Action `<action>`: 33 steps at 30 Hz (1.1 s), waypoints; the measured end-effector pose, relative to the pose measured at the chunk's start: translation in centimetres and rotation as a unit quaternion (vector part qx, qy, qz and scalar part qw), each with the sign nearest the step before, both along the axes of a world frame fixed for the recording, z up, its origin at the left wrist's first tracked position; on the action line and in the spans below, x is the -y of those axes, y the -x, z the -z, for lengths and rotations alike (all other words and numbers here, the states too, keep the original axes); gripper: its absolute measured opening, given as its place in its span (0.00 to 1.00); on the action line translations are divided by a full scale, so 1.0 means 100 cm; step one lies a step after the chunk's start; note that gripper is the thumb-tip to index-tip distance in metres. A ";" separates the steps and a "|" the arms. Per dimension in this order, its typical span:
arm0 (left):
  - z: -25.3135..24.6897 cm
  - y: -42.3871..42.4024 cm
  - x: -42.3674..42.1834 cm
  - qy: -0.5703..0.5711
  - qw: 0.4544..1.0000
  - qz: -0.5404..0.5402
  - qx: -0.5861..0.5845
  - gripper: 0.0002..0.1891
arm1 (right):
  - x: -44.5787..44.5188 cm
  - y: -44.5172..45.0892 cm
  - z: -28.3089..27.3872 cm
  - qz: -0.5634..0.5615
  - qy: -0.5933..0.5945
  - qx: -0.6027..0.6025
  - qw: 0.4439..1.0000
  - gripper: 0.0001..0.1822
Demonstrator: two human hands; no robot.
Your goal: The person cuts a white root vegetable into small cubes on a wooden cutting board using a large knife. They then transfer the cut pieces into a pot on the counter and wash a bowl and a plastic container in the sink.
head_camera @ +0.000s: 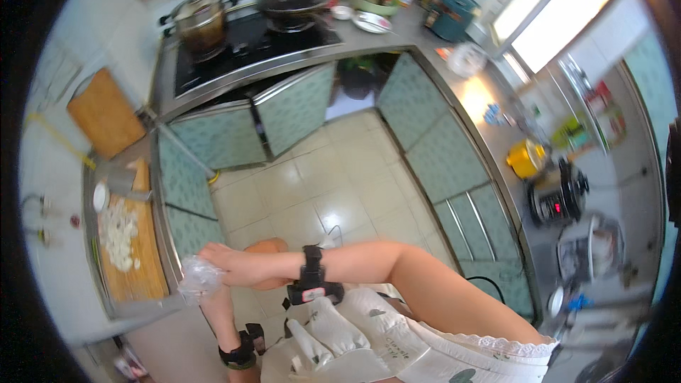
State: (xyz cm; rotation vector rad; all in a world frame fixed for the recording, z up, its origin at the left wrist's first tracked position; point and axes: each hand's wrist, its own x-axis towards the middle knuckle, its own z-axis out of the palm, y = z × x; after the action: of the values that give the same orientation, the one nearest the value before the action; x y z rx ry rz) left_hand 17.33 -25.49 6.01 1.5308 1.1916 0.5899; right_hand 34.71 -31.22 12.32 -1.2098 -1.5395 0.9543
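Observation:
Crumpled clear plastic (201, 278) sits at my hands, near the front edge of the left counter. My right hand (226, 265) reaches across from the right, its fingers closed on the plastic. Below it, my left hand (214, 300) comes up from the bottom, largely covered by the plastic, so its fingers cannot be made out. Both wrists wear black straps. Left of the hands, chopped white pieces (119, 236) lie on a wooden cutting board (151, 268). A grey metal cleaver (122, 180) rests at the board's far end, beside a small white dish (101, 197).
Another wooden board (104, 114) leans on the left wall. A glass-lidded pot (201, 24) and a lidded wok (292, 0) stand on the black hob. Two cabinet doors (292, 109) below stand open. The right counter holds a yellow container (526, 158) and an electric cooker (556, 197).

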 end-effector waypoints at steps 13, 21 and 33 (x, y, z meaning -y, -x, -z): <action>-0.034 -0.211 0.107 -0.204 0.913 0.335 0.115 0.14 | 0.224 -0.103 -0.060 0.281 0.070 -0.125 0.949 0.39; -0.080 -0.384 0.252 -0.116 0.855 0.473 0.177 0.27 | 0.330 -0.222 -0.030 0.457 -0.049 0.037 0.887 0.31; -0.109 -0.605 0.406 -0.230 0.544 0.789 0.168 0.35 | 0.506 -0.377 -0.006 0.754 -0.046 -0.006 0.656 0.26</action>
State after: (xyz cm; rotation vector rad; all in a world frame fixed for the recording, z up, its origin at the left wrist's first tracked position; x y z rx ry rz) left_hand 77.84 -66.09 16.88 2.0628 -0.9524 -0.1497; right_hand 72.38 -81.80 12.88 -1.7720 -0.1262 -0.2768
